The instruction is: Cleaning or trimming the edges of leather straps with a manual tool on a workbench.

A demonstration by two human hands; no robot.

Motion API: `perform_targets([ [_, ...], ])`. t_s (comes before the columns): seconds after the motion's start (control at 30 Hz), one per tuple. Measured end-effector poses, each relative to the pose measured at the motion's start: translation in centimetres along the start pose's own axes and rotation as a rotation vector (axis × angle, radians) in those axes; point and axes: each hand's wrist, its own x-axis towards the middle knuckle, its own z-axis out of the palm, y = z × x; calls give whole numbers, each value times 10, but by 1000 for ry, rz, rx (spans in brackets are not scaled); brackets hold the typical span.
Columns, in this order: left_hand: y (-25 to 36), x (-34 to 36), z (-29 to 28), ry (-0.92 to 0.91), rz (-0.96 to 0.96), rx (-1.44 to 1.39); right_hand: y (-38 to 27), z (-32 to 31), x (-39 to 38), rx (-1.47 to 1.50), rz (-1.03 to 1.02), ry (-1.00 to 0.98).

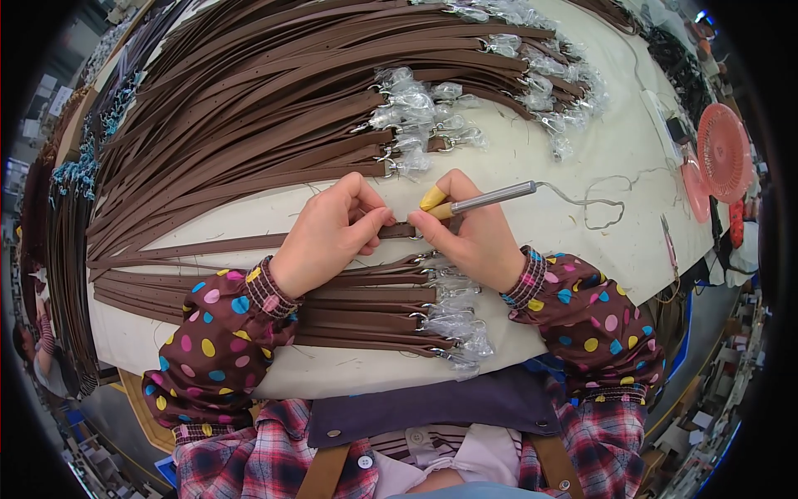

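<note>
A single brown strap (233, 244) runs in from the left, passes under my left hand (332, 226) and ends between my two hands. My left hand is closed around it, thumb and forefinger pinched together just above its end. My right hand (475, 237), with yellow finger covers, grips a silver pen-shaped tool (496, 197) with a cord at its back. The tool's tip is hidden behind my fingers. The right thumb is at the strap's end, by a small metal fitting. Below lies a row of brown straps (374, 295) with plastic-wrapped metal clasps (453, 312).
A large bundle of brown straps (274, 91) with wrapped clasps (407, 116) covers the table's far side. At the right are a pink fan (723, 154), the tool's grey cord (594, 218) and a thin pointed tool (669, 241). Dark straps (71, 274) hang at the left edge.
</note>
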Motion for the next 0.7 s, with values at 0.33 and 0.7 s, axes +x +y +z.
perform_targets([
  [0.33, -3, 1, -1, -8, 4, -10, -1, 0, 0, -8, 7, -3],
  [0.7, 9, -9, -2, 71, 256, 670, -2, -22, 1, -178, -247, 6],
])
